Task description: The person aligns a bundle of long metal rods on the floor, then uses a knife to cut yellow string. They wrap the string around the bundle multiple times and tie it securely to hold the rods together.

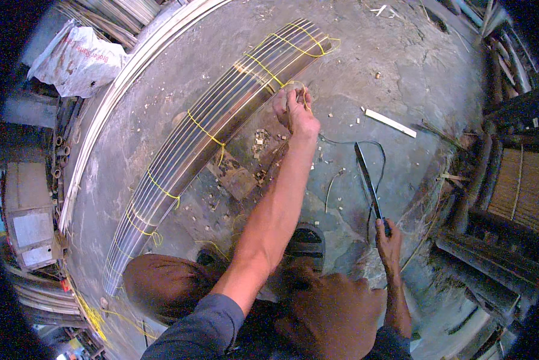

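Observation:
A long, tapering frame of thin, pale parallel strips (212, 114) lies slantwise on the floor, tied round at several places with yellow string. Beside its right edge, toward the far end, my left hand (295, 111) is closed on a loose end of yellow string (307, 96); the fingertips partly hide the tie there. Lower right, my right hand (388, 235) grips the handle of a knife (365, 171), its long dark blade pointing away from me. A thin dark strap (382, 157) loops on the floor next to the blade.
Wood chips (260, 141), a flat board (233, 177) and a white stick (391, 123) lie on the floor. Long pale strips (89, 129) curve along the left, near a white sack (80, 60). Dark poles (476, 258) are stacked right. My sandal (306, 243) shows below.

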`<state>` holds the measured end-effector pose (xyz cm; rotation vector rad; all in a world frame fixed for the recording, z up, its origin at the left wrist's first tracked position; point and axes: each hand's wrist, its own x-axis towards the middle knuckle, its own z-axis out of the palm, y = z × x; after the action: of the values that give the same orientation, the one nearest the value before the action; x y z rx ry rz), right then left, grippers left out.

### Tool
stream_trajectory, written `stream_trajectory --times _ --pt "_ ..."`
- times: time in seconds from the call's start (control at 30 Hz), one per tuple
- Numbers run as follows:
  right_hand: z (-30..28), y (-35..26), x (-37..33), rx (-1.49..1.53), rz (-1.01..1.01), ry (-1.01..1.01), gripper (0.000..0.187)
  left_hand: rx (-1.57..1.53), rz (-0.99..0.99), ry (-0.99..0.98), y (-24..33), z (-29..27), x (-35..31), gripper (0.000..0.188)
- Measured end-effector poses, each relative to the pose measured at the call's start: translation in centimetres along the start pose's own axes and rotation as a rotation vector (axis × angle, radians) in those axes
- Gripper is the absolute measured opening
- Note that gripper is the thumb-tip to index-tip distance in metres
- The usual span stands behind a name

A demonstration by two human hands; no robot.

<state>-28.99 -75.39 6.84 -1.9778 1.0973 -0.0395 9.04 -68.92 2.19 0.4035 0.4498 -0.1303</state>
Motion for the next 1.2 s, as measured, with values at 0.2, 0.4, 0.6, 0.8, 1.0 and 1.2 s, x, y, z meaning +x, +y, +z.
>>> stream_trajectory --times 0.2,0.4,0.6,0.8,1.0,1.2 --pt "0.6 2.9 -0.1 0.11 0.067 0.009 0.033 -0.059 0.095 0.102 -1.7 2.5 -1.8 0.035" --pt "1.1 2.5 -0.8 0.16 0.124 -0.034 0.035 -0.093 0.072 0.265 -0.8 3.5 -0.3 0.024" --pt "1.3 2.4 -0.9 0.049 0.115 -0.025 0.038 -0.02 0.071 0.22 0.0 3.7 -0.4 0.024" --pt "2.0 3.6 -0.7 0.035 0.061 -0.021 0.039 -0.037 0.042 0.234 -0.2 4.9 -1.3 0.024" --pt "2.3 2.1 -1.0 0.066 0.094 -0.059 0.037 -0.096 -0.056 0.139 -0.5 2.7 0.7 0.013" --pt "1.9 3.2 -1.2 0.088 0.087 -0.047 0.038 0.131 -0.114 0.254 -0.4 2.4 0.2 0.013"
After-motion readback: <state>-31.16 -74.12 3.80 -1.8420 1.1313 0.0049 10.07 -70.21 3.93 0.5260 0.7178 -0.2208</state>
